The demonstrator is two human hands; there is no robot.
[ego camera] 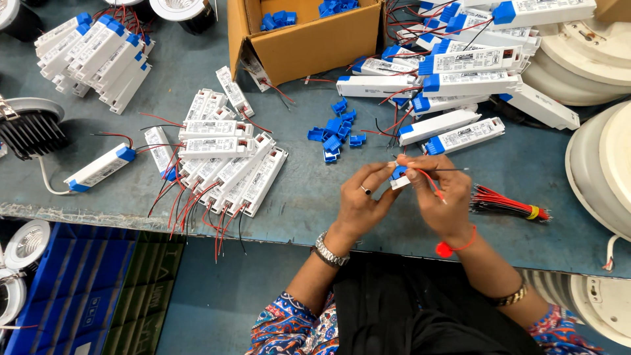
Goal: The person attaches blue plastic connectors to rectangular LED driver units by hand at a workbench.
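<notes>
Hands raised together above table (296, 197), left hand (363, 197) and right hand (439, 197) each in pinching grip on small white driver (398, 179).

Bright, even overhead light; soft short shadows under the tall brown cardboard box (309, 39). Mild glare on round white plastic lamp housings (585, 59). Centre sharp; slight wide-angle bending and softness toward frame edges.

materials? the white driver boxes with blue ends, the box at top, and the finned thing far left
Driver boxes: look like moulded plastic, matte white with glossy blue end caps, judging by the crisp seams. Box: brown corrugated cardboard, with raw folded flaps. Finned part: probably a dark metal heat sink with thin, even fins; the finish can't be confirmed.
</notes>
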